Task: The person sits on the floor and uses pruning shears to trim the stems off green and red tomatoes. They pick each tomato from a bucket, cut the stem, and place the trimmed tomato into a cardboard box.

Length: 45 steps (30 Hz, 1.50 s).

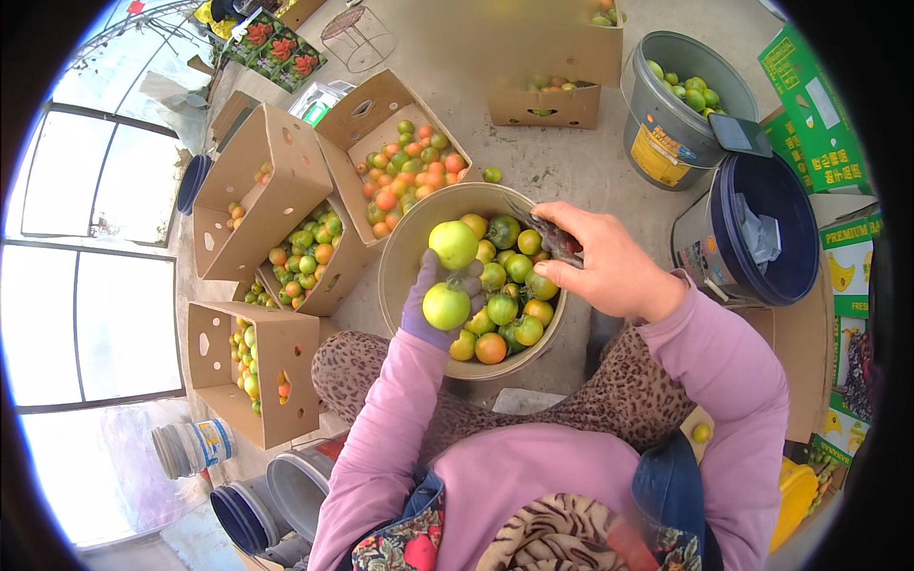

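My left hand [428, 303], in a purple glove, holds two large light-green tomatoes over the left part of a round bucket [402, 314]. One green tomato [453, 245] lies at the fingertips, the other tomato [446, 306] nearer the palm, its stem end up. My bare right hand [607, 260] is closed around a dark tool [553, 235], perhaps small clippers, above the bucket's right rim. Its thin tip points up and left; most of the handle is hidden by the fingers. Green and orange tomatoes [502, 308] fill the bucket between my knees.
Cardboard boxes of tomatoes stand at the left [296, 378] and beyond the bucket [385, 107]. At the right are a grey bucket of green tomatoes [653, 107], with a dark flat device [740, 134] on its rim, and a blue-lined bucket [728, 214]. Empty buckets [293, 485] lie lower left.
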Tool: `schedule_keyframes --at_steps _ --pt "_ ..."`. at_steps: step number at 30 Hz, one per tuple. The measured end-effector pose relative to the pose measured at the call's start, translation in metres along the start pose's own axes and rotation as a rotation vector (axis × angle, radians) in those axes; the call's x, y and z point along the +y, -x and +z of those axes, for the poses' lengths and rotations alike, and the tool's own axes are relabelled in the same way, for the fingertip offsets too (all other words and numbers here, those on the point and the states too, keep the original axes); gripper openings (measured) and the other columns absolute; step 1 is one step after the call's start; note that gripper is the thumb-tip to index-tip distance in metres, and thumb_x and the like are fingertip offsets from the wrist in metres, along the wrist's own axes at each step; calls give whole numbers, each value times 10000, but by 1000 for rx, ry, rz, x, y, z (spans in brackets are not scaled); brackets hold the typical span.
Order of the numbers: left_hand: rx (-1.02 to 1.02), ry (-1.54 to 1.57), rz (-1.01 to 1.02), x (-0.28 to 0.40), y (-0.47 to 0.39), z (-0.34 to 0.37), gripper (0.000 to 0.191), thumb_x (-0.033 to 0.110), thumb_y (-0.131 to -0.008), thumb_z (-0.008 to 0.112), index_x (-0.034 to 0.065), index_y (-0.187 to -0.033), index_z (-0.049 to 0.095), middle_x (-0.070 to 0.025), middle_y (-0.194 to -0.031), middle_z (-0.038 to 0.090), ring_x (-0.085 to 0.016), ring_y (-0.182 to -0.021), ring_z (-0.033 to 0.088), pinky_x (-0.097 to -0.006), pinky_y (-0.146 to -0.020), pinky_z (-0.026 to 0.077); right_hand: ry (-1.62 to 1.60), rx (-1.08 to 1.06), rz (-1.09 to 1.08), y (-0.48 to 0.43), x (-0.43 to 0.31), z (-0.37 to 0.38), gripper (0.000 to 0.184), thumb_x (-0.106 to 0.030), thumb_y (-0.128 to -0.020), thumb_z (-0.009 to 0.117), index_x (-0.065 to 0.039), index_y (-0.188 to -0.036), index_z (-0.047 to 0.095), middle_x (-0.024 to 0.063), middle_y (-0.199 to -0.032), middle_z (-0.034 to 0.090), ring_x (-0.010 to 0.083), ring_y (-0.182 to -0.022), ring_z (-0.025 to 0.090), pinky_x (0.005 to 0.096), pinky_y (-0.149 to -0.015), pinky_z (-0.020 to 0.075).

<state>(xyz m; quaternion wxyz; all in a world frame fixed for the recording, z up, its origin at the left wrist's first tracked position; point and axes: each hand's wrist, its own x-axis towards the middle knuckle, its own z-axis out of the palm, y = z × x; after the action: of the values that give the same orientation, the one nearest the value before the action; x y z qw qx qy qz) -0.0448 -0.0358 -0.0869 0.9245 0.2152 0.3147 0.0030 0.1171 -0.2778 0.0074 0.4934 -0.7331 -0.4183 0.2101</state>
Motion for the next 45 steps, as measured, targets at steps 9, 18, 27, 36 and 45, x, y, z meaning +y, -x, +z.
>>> schedule_keyframes --at_steps 9,18,27,36,45 --pt "-579 152 14 -28 60 53 733 577 -998 599 248 -1604 349 -246 -1453 521 -265 -988 638 -331 -649 561 249 20 -193 21 -8 12 545 -206 -834 780 -53 -1326 600 176 -1133 670 391 -980 665 465 -850 526" --pt "-382 -672 364 0 93 58 1016 329 -769 858 43 -1591 335 -182 -1389 584 -288 -1253 621 -401 -1081 500 500 -27 -406 36 -29 11 616 -147 -747 830 -72 -1318 611 127 -1080 646 326 -964 652 450 -819 485" --pt "-276 -105 180 -22 61 98 623 423 -1030 602 49 -1511 471 -160 -1456 576 -310 -1322 582 -474 -1132 478 289 146 -457 37 -41 32 820 -263 -734 882 -48 -1424 496 260 -1375 541 421 -1176 587 501 -1026 437" --pt "-300 -4 -94 -41 3 158 543 494 -1086 439 135 -1488 509 -167 -1459 567 -354 -1346 549 -536 -1150 444 69 -82 -272 20 -9 -39 803 -169 -706 900 -109 -1427 552 349 -1616 288 505 -1412 445 466 -1167 409" --pt "-255 -879 -12 -36 -93 228 703 647 -1076 343 61 -1380 585 -127 -1279 664 -229 -1102 675 -354 -974 551 -443 257 61 8 75 -73 824 -70 -707 889 16 -1436 516 125 -1307 644 215 -1239 613 388 -1087 478"
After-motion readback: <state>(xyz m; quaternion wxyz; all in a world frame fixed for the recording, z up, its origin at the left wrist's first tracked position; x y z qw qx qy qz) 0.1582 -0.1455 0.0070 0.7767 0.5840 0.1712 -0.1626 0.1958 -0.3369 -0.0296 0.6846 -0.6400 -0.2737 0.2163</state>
